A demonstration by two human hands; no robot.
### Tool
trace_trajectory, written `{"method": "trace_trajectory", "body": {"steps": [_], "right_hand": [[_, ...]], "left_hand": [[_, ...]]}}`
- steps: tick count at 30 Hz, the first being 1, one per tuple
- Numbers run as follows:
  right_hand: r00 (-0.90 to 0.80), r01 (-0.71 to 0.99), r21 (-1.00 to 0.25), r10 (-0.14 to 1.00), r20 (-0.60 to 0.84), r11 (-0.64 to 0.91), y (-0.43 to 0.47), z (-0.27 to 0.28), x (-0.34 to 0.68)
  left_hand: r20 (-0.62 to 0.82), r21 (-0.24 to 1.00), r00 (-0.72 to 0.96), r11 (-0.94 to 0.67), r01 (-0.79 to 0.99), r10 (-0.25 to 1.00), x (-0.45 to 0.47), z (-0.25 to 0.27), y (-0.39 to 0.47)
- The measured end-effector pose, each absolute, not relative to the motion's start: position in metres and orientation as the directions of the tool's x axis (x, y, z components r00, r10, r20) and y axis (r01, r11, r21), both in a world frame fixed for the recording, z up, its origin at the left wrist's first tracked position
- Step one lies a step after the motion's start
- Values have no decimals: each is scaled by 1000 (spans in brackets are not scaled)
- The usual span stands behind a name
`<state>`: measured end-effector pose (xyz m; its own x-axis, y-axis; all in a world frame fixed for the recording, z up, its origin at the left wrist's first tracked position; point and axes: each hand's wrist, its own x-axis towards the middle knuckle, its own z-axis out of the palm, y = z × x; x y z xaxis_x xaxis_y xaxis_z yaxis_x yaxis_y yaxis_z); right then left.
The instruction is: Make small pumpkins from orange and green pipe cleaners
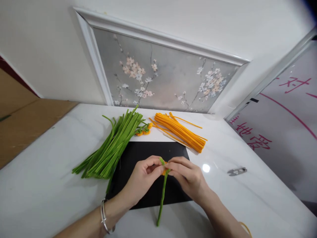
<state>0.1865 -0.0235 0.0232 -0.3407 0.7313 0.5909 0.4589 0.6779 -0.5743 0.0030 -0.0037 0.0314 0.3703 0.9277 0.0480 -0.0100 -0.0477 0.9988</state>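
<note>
Above a black mat (148,148) on a white table (44,145), a person's left hand (146,173) and right hand (185,173) are pinching a small orange piece (164,172) with a fuzzy green stem (162,196). The orange piece is sitting between the two sets of fingertips, over the middle of the mat and partly hidden by them — both hands are closing thumb and fingers on the work, the right just beside the point where the stem is hanging down. The stem's lower end is reaching past the mat's near edge. A bracelet (103,215) is circling the left wrist.

Left of the mat, a bundle of green stems (111,150) is overlapping its edge. Beyond the mat's far edge, little orange flowers (146,131) are resting beside that bundle, and a bundle of orange stems (182,132) is lying toward the right corner. Small snips (237,171) are lying right of the mat, well apart from the hands.
</note>
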Motion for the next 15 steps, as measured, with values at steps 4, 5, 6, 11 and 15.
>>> {"method": "trace_trajectory", "body": {"steps": [4, 5, 6, 11, 15], "right_hand": [[-306, 452, -606, 751, 585, 655, -21, 22, 183], [-303, 453, -607, 753, 584, 653, -20, 23, 183], [-302, 453, -602, 749, 590, 657, -20, 23, 183], [-290, 473, -561, 721, 629, 680, -19, 23, 184], [-289, 492, -540, 714, 638, 682, -19, 21, 184]], "left_hand": [[121, 990, 372, -141, 26, 920, 2, 28, -4], [135, 987, 376, -157, 29, 917, 2, 28, -4], [145, 986, 381, -167, 26, 913, 2, 27, -5], [149, 985, 401, -172, 22, 904, 2, 27, -5], [118, 989, 407, -144, 33, 906, 2, 30, -5]]}}
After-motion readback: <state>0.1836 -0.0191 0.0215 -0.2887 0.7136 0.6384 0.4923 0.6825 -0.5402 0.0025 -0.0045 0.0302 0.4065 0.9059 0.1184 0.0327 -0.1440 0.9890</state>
